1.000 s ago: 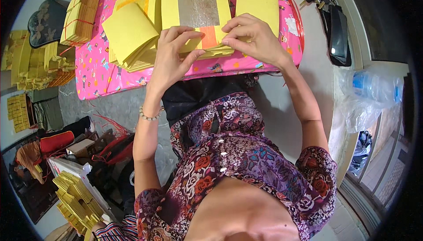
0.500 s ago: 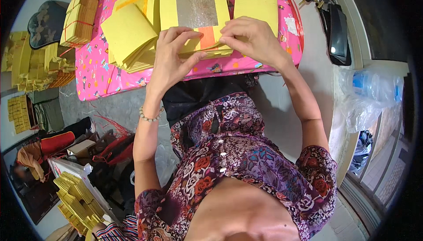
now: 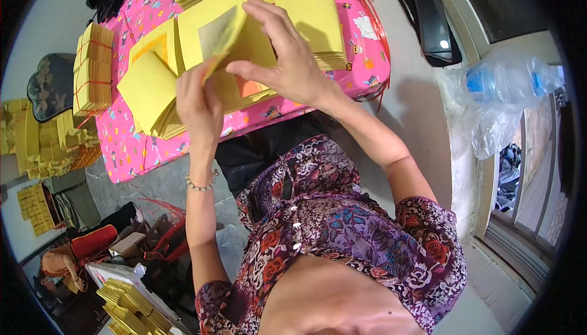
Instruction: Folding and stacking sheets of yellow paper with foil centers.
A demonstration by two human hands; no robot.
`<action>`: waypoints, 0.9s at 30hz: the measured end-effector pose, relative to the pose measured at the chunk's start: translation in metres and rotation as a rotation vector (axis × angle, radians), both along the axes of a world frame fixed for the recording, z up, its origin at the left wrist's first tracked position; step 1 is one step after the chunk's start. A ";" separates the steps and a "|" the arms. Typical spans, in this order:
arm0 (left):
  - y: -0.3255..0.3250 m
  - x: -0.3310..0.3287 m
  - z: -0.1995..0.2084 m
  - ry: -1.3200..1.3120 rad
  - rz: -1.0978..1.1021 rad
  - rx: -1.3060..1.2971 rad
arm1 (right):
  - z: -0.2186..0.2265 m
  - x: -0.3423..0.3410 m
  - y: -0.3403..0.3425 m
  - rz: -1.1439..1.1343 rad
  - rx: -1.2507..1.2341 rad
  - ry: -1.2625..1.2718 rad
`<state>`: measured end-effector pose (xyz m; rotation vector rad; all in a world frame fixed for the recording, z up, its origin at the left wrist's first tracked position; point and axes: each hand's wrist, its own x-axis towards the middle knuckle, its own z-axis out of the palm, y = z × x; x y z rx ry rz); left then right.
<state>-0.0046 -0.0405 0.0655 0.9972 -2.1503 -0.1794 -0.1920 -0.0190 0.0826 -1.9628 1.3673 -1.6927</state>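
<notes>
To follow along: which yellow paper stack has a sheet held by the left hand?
The front middle stack: its silver-patched sheet curls up from the left hand. The plain stack at right and red-tied bundle at left are unheld.

Bright, fairly even light over the pink cloth (image 3: 131, 151); at twelve o'clock, beside the right hand (image 3: 293, 66), a shadow falls on a yellow stack (image 3: 306, 7); a softer shadow greys the floor (image 3: 406, 108) at two o'clock; a white glint sits on a black case (image 3: 428, 11) between one and two; clutter (image 3: 73, 298) at eight looks dim; fisheye bends straight edges near a dark, rounded rim.
</notes>
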 end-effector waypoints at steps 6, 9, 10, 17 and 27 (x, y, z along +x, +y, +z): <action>0.019 0.010 -0.014 0.638 0.059 0.048 | -0.026 0.009 -0.027 0.123 0.223 -0.180; 0.027 0.013 -0.011 0.719 -0.022 0.102 | -0.023 0.012 -0.030 0.580 0.136 -0.514; 0.027 0.017 -0.011 0.749 -0.081 0.143 | -0.021 0.012 -0.026 0.579 0.134 -0.515; 0.011 0.028 -0.019 0.759 -0.140 0.448 | -0.010 0.008 -0.014 0.712 0.337 -0.435; -0.014 -0.006 0.000 0.719 -0.266 0.449 | -0.010 0.004 -0.022 0.519 0.217 -0.140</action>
